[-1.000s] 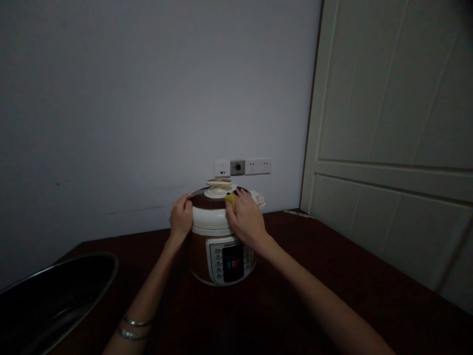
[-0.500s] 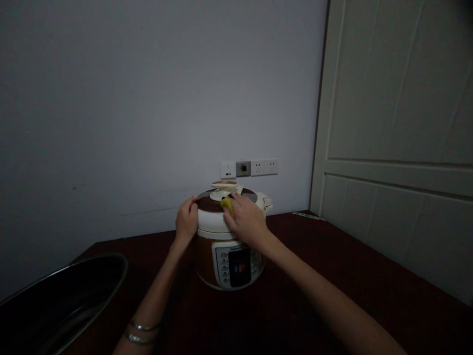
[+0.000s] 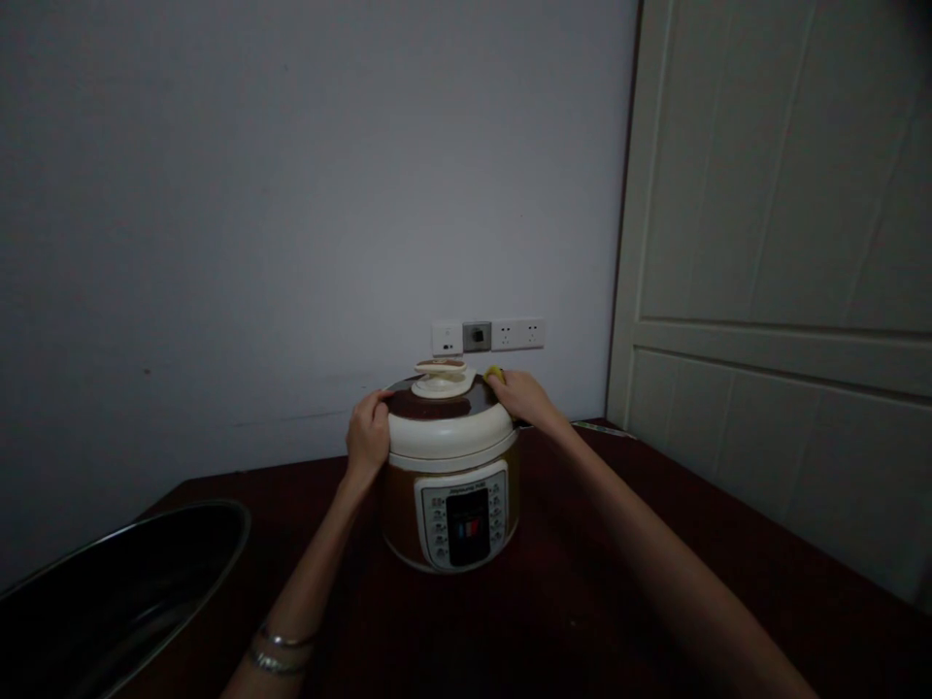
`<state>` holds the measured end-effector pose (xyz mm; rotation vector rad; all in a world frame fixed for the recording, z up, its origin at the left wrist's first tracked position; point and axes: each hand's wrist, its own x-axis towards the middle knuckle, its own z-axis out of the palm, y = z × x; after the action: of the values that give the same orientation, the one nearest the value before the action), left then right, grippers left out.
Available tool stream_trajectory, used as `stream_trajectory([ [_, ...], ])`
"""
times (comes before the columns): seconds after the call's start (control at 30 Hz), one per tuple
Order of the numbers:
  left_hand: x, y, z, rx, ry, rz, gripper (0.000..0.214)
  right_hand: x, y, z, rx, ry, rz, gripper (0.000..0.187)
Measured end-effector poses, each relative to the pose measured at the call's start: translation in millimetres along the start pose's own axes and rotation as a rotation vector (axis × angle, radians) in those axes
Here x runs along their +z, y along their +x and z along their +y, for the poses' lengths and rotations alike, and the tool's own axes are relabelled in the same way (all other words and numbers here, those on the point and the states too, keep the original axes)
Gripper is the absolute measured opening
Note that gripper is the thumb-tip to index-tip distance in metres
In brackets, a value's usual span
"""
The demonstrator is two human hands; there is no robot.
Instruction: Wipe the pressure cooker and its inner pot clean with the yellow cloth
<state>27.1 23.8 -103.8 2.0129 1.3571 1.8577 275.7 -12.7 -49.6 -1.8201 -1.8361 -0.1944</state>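
Note:
A brown and cream electric pressure cooker (image 3: 451,485) stands on a dark red table (image 3: 582,602), its control panel facing me. My left hand (image 3: 368,437) grips the left edge of the cooker's lid, fingers curled over the rim. My right hand (image 3: 522,393) presses a small yellow cloth or sponge (image 3: 494,373) against the lid's far right side, fingers closed on it. A cream knob (image 3: 441,369) sits on top of the lid, between the two hands.
A large dark metal basin (image 3: 123,582) sits at the table's left front. A row of wall sockets (image 3: 487,336) is just behind the cooker. A white panelled door (image 3: 786,272) fills the right side. A thin strip (image 3: 601,428) lies at the table's back right.
My right hand has slid with the yellow cloth from the lid's front centre across to its far right side. The left hand stays on the lid's left edge.

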Motion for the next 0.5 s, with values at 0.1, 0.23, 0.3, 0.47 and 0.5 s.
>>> stream_trajectory([
  [0.1, -0.1, 0, 0, -0.005, 0.004, -0.002, 0.037, 0, -24, -30, -0.09, -0.015, 0.057, 0.051],
  [0.23, -1.7, 1, 2, -0.003, -0.002, -0.02, 0.038, 3, -51, -66, -0.241, -0.092, 0.227, 0.05],
  [0.3, -3.2, 1, 4, -0.002, -0.002, -0.046, 0.039, 3, -56, -73, -0.254, -0.103, 0.259, 0.051],
  [0.47, -7.5, 1, 6, 0.017, 0.051, -0.117, 0.041, -2, -51, -56, -0.391, 0.107, 0.186, 0.041],
  [0.5, -8.9, 2, 6, 0.024, 0.078, -0.125, 0.042, -3, -49, -50, -0.42, 0.212, 0.166, 0.038],
])
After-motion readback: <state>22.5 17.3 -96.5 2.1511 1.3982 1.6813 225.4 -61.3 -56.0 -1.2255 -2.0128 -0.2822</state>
